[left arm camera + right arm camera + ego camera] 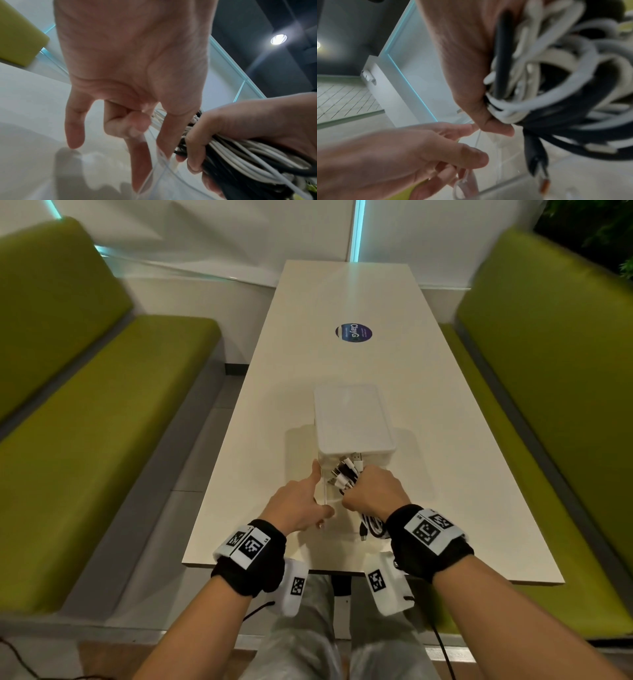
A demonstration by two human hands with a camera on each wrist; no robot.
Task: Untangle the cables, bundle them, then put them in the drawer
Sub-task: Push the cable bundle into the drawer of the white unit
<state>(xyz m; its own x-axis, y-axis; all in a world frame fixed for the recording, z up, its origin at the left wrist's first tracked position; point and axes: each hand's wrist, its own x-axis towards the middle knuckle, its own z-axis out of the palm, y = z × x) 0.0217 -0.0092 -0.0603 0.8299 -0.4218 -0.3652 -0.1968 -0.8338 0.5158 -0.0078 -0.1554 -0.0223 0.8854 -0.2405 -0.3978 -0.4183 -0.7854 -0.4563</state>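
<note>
1. Head view: you sit at a long pale worktop [376, 302] between two green benches [85, 440]; a round dark sticker [354, 333] lies well beyond the white drawer box [352, 419]. Its clear drawer [327, 494] is pulled out towards you, and your two hands crowd its opening.
2. Same view: your right hand [375, 491] is fisted round the bundle of black and white cables [344, 474]; plug ends stick out over the drawer, loops hang below the wrist above the worktop. Whether any cable lies inside the drawer, you cannot tell.
3. Same view: your left hand [301, 505] lies along the drawer's left wall, forefinger stretched forward.
4. Left wrist view: your left hand [133, 60] has most fingers straight, one curled, against the clear drawer edge [159, 169]. The right hand [240, 128] grips the cable bundle [248, 155] just beside it.
5. Right wrist view: the grip of your right hand [471, 54] is wrapped tight round the cables [547, 94], blurred; your left hand [402, 155] lies just below, near the drawer wall [477, 136]
</note>
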